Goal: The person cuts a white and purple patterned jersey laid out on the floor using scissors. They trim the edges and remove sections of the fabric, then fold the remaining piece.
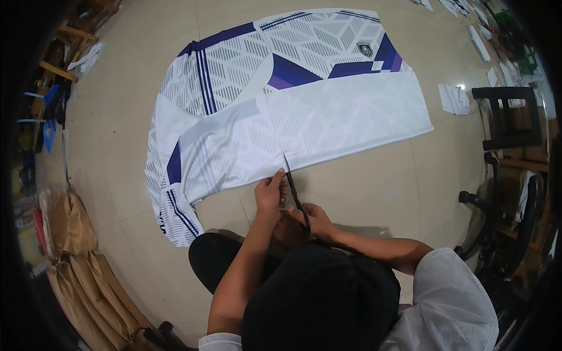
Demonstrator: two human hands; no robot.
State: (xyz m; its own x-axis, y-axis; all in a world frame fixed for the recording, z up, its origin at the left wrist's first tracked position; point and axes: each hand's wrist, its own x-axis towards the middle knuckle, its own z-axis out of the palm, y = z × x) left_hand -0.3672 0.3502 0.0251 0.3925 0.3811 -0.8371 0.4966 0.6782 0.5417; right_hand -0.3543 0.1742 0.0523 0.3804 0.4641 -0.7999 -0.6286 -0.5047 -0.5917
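Observation:
A white sports shirt [328, 111] with purple panels, striped sleeves and a patterned print lies spread and partly folded on the floor. My left hand [271, 192] pinches the shirt's near edge at its lower middle, just left of the blades of long black scissors [294, 188]. The scissors point away from me, with the upper blade lying over the white fabric at that edge. My right hand [315, 223], lower and to the right, grips the scissors by their handles.
Beige floor tiles [117, 152] surround the shirt. Brown wrapped bundles [73, 275] and wooden frames [70, 35] line the left side. A black chair [503, 117], a black wheeled chair base [492, 228] and scattered white paper or fabric pieces [453, 99] are at the right.

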